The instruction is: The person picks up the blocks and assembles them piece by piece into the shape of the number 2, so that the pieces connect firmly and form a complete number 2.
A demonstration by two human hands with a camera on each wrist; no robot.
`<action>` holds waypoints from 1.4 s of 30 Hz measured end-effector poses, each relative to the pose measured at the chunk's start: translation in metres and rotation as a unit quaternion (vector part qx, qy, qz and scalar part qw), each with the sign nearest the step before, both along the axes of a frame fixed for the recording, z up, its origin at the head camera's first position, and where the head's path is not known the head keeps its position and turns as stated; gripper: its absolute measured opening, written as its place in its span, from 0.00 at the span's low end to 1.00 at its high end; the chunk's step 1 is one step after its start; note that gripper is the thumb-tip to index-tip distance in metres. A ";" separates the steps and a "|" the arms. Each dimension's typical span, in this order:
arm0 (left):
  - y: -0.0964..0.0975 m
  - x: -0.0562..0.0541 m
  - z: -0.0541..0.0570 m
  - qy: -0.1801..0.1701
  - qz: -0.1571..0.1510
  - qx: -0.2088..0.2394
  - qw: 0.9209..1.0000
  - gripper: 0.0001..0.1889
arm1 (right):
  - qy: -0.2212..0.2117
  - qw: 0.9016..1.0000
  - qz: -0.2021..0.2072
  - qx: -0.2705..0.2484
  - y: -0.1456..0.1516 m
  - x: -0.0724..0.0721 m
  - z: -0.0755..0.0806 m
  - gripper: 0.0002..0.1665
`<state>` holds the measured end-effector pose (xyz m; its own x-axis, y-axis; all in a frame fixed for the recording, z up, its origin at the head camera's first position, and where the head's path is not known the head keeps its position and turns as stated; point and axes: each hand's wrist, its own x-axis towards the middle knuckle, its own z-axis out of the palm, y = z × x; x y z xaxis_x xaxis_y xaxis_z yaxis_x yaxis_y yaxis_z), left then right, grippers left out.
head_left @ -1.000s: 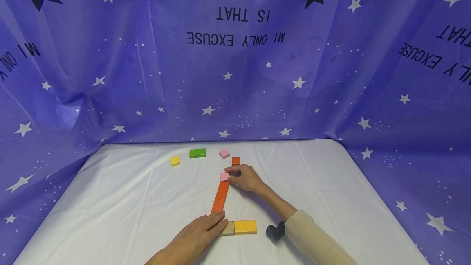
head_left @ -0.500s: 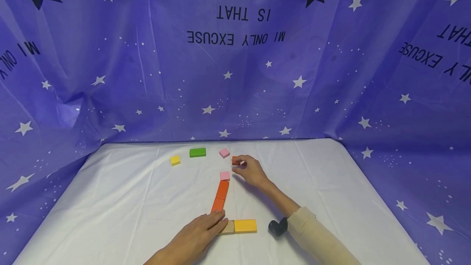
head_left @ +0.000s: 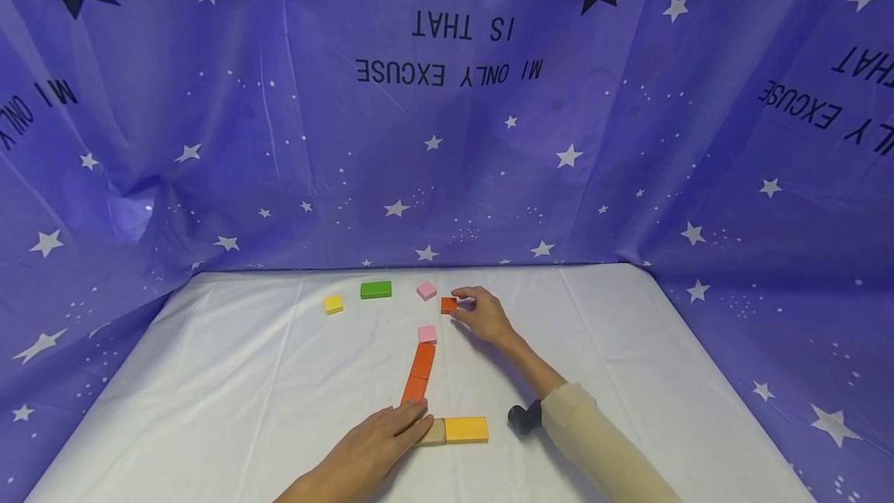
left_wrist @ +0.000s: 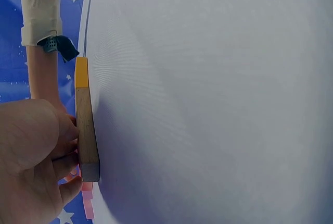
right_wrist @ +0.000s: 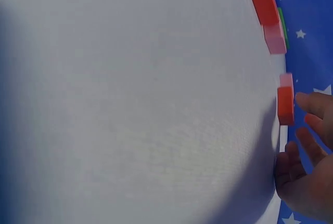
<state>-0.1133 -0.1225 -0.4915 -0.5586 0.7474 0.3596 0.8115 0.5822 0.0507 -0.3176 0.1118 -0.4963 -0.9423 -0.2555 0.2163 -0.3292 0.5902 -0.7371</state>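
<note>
My left hand [head_left: 377,441] lies with its fingers stretched over the near end of a block row, touching a natural-wood block [left_wrist: 87,130] that it partly covers. Two red-orange blocks [head_left: 421,361] lead away from those fingertips, and a pink block [head_left: 427,334] sits at their far end. Beside a small red-orange block [head_left: 448,306] is my right hand [head_left: 483,315], its thumb and index finger parted close by the block's right side. The right wrist view shows these fingers [right_wrist: 312,101] spread, with nothing between them.
A yellow-orange block [head_left: 466,430] adjoins the wooden one. Toward the back of the white-covered table [head_left: 230,379] lie a yellow block [head_left: 333,305], a green block [head_left: 375,290] and another pink block [head_left: 427,291]. A starred purple cloth [head_left: 447,177] hangs behind.
My right hand has left the pink block at the row's end and moved back to the small red-orange block. Its fingers overlapped that block half a second ago. My left hand stays put.
</note>
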 end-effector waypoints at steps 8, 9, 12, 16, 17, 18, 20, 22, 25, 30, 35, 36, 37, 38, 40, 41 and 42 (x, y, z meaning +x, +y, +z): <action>0.001 0.000 -0.002 0.000 0.001 -0.004 1.000 0.27 | -0.015 0.999 -0.001 0.030 0.001 -0.007 -0.004 0.24; 0.001 -0.001 -0.002 0.001 0.000 -0.003 1.000 0.27 | -0.017 0.999 -0.002 0.034 0.001 -0.007 -0.004 0.24; 0.000 -0.001 -0.002 0.003 -0.002 0.002 1.000 0.27 | -0.024 0.999 -0.003 0.044 0.001 -0.008 -0.003 0.24; 0.000 -0.001 -0.003 0.008 -0.003 0.006 1.000 0.27 | -0.024 0.999 0.001 0.048 0.000 -0.007 -0.002 0.23; 0.000 -0.001 -0.003 0.010 -0.004 0.006 1.000 0.27 | -0.024 0.999 0.001 0.047 0.000 -0.006 -0.001 0.22; 0.000 -0.001 -0.003 0.010 -0.003 0.005 1.000 0.27 | -0.024 0.999 0.001 0.046 0.000 -0.006 -0.001 0.22; 0.000 -0.001 -0.003 0.011 -0.003 0.004 1.000 0.28 | -0.026 0.999 0.000 0.044 0.000 -0.006 -0.001 0.21; 0.000 -0.001 -0.003 0.010 -0.002 0.002 1.000 0.28 | -0.028 0.999 -0.001 0.041 0.000 -0.006 0.000 0.21; 0.000 0.000 -0.003 0.008 -0.001 0.000 1.000 0.28 | -0.028 0.999 -0.001 0.037 0.000 -0.006 -0.001 0.20; 0.000 0.000 -0.003 0.005 0.001 -0.001 1.000 0.28 | -0.026 0.999 -0.001 0.036 0.000 -0.006 -0.002 0.19; 0.000 0.000 -0.003 -0.008 0.003 -0.004 1.000 0.27 | -0.018 0.999 0.005 0.034 -0.002 -0.006 -0.002 0.19; 0.000 0.000 -0.002 -0.011 0.004 -0.004 1.000 0.27 | -0.019 0.999 0.005 0.033 -0.002 -0.006 -0.002 0.19; 0.000 0.000 -0.002 -0.014 0.004 -0.004 1.000 0.27 | -0.018 0.999 0.006 0.030 -0.003 -0.006 -0.001 0.19; 0.001 0.000 -0.002 -0.015 0.005 -0.003 1.000 0.27 | -0.019 0.999 0.008 0.026 -0.003 -0.006 -0.001 0.19; 0.001 0.000 -0.002 -0.016 0.004 -0.003 1.000 0.27 | -0.020 1.000 0.013 0.017 -0.005 -0.005 0.000 0.19; 0.001 0.000 -0.002 -0.014 0.004 -0.003 1.000 0.27 | -0.020 1.000 0.016 0.015 -0.006 -0.005 0.000 0.19; 0.001 0.000 -0.002 -0.014 0.003 -0.003 1.000 0.27 | -0.018 1.000 0.021 0.014 -0.006 -0.004 0.001 0.19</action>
<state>-0.1134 -0.1219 -0.4931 -0.5738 0.7453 0.3394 0.8057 0.5881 0.0706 -0.3219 0.1054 -0.4955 -0.9377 -0.3004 0.1746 -0.3277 0.5973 -0.7320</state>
